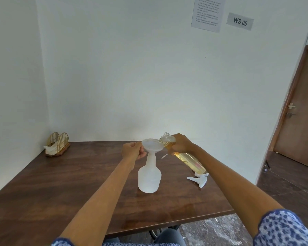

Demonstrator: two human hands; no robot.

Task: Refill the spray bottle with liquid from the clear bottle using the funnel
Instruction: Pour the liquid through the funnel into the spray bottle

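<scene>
From the head view, the spray bottle (149, 176) stands upright near the middle of the wooden counter (60, 183), its translucent body looking empty or nearly so. The funnel (151, 146) sits with its stem in the bottle's neck. The left hand (132, 151) has its grip pinched on the funnel's left rim, steadying it. The right hand (180, 143) has its grip curled round the upper part of the clear bottle (183, 156), which is tilted with its open, threaded mouth just above the funnel's right edge and its base pointing back toward the person. Amber liquid pools at the shoulder of the neck; no stream is visible yet (the pour seems about to begin).

The mouth hangs over the rim instead of the bowl's centre, so a fast tilt could send liquid over the funnel's right edge onto the counter. A full bottle tends to glug when tipped sharply, and a surge could overfill the shallow bowl faster than the narrow stem drains it. The light bottle could also tip if the left hand drags the funnel sideways.

The spray head (198, 180) lies on the counter to the right, under the tilted bottle, where drips would land. A napkin holder (57, 144) stands at the far left corner, well apart.
</scene>
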